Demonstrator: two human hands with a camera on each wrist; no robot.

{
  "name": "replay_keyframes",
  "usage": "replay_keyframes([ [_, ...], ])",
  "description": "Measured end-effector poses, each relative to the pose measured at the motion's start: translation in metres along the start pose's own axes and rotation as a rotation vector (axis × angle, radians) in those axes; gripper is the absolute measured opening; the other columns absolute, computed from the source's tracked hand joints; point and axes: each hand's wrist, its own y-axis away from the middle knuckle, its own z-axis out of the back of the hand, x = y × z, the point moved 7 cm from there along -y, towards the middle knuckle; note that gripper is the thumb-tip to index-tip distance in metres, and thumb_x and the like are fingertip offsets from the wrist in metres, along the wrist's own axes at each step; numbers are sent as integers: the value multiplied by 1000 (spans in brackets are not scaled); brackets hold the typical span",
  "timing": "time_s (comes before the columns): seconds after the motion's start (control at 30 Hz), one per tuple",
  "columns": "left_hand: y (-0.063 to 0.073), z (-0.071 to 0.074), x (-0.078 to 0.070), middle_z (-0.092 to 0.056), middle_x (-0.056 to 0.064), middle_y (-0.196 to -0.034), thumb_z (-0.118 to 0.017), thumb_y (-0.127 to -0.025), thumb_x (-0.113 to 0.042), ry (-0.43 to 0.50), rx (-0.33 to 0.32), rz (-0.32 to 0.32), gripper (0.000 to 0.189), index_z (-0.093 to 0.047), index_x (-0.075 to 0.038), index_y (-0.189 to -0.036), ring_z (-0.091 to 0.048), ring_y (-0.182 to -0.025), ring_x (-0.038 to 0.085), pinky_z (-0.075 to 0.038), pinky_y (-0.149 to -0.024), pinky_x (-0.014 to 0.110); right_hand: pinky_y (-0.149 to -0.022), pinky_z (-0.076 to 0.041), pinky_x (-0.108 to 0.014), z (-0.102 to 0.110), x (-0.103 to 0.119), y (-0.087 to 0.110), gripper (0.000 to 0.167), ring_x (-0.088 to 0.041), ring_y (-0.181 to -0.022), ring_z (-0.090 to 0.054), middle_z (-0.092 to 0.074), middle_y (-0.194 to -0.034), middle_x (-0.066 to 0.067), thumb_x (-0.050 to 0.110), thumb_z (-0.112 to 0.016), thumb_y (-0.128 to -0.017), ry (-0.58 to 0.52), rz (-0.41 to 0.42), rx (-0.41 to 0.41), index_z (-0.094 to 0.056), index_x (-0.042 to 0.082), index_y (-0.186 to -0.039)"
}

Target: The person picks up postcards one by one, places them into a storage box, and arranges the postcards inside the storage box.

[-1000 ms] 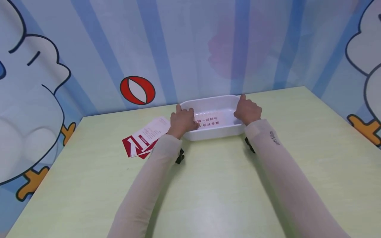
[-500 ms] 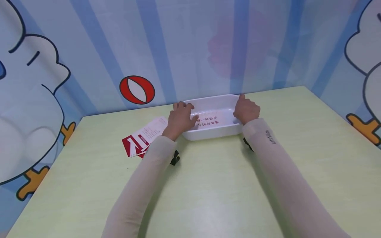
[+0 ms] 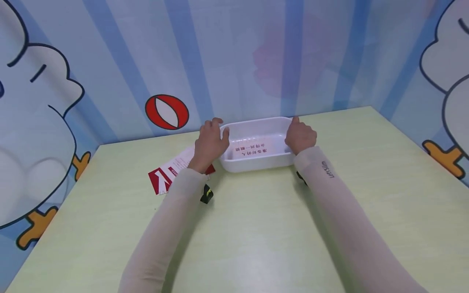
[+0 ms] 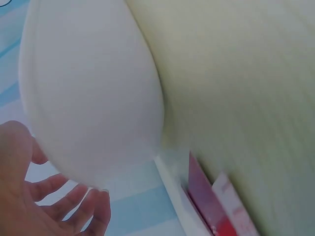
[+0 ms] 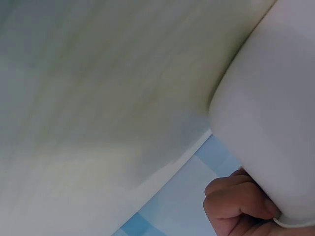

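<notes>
A white rectangular tray [image 3: 256, 162] stands on the table near the back wall, with lines of red characters showing on its inside floor. My right hand [image 3: 301, 136] grips the rim at its right end; the right wrist view shows the curled fingers [image 5: 241, 199] against the tray's outer wall. At the left end, my left hand [image 3: 211, 142] has its fingers spread and loosely bent. In the left wrist view, those fingers [image 4: 64, 201] lie close to the tray's rim; whether they touch it, I cannot tell. Red and white printed cards [image 3: 161, 179] lie partly under my left hand and wrist.
The pale yellow-green table [image 3: 249, 228] spreads out in front of the tray. A blue striped wall [image 3: 238, 61] with cartoon figures and a printed red ball [image 3: 167, 112] rises behind it. Side panels stand at left and right.
My left hand has let go of the tray's left end and shifted left, its fingers opening out. The right hand keeps its grip, and the tray stays almost where it was.
</notes>
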Motion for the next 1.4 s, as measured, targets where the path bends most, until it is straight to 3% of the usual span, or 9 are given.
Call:
replay_keyframes([
  [0.23,-2,7,14,-48,18,-141,-40,-105,-34,-13,49,40,48,-39,-9,-146,-51,-124,32,-50,-98,60,-93,-55,-50,0,1,-2,56,-38,-100,-68,-65,-115,-26,15,-49,-99,4,13,-11,-30,-5,-147],
  [0.53,3,14,43,-48,24,-138,-44,-104,-35,-161,81,68,51,-40,-3,-145,-48,-127,40,-47,-100,61,-92,-56,-50,-4,3,-4,55,-38,-100,-68,-65,-116,-26,16,-49,-99,15,15,-8,-31,-6,-145],
  [0.83,13,13,67,-39,28,-145,-55,-99,-38,-211,227,161,66,-33,0,-148,-40,-133,44,-35,-111,67,-92,-56,-50,-3,3,-2,55,-37,-100,-68,-64,-116,-26,16,-50,-99,11,7,-9,-31,-6,-146],
  [1.03,20,14,79,-38,29,-144,-58,-98,-41,-262,315,199,72,-31,2,-148,-36,-135,46,-34,-110,69,-91,-56,-49,-4,3,-1,54,-37,-98,-68,-65,-114,-26,15,-50,-99,9,6,-17,-32,-6,-145],
  [1.4,29,16,93,-39,25,-143,-66,-91,-45,-306,399,274,81,-30,-3,-150,-35,-135,44,-35,-110,68,-91,-56,-50,-4,4,0,54,-37,-97,-68,-65,-114,-26,15,-49,-98,-9,16,-23,-32,-7,-145],
])
